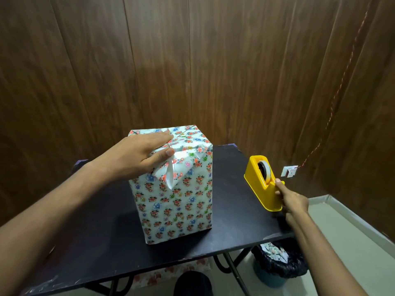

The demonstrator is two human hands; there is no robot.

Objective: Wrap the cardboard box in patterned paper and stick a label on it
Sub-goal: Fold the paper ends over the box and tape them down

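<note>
- Glossy floral paper, white with small red and blue flowers, covers the tall upright box on all visible faces; it stands on the matte black table.
- The left hand lies flat on the box's top near edge, fingers straight, thumb pressing down a folded paper flap whose white underside shows just below the thumb.
- Beside the fingertips, the top folds meet in diagonal creases.
- Well to the right of that pressing hand stands a smooth yellow plastic tape dispenser with a rounded hump and a pale tape roll in it.
- The right hand touches the dispenser's near end, fingers curled at the cutter; whether tape is pinched there is hard to make out.
- Below the right forearm, a bin lined with a dark bag sits partly hidden by the table edge.
- No cardboard shows under the wrapping.
</note>
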